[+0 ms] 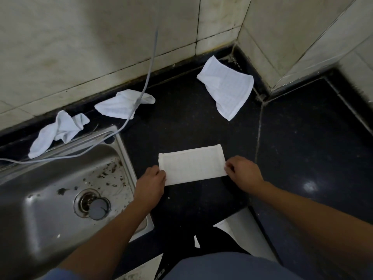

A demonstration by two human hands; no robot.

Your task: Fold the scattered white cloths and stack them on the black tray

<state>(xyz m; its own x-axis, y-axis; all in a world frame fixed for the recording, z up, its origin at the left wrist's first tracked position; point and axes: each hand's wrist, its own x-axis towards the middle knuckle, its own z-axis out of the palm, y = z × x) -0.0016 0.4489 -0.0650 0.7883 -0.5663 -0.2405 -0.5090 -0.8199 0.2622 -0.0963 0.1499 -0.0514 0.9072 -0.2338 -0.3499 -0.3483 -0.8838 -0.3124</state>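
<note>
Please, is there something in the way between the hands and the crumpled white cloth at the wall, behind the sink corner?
Yes. A thin grey hose lies across the crumpled cloth, running from the wall down toward the sink. The left hand and right hand are also busy, pinching the folded cloth.

The steel sink [50,178] and grey hose [149,73] run off the left edge. Knuckles of the left hand [150,181] and right hand [245,171] largely hide their fingers at the folded cloth [193,164].
</note>
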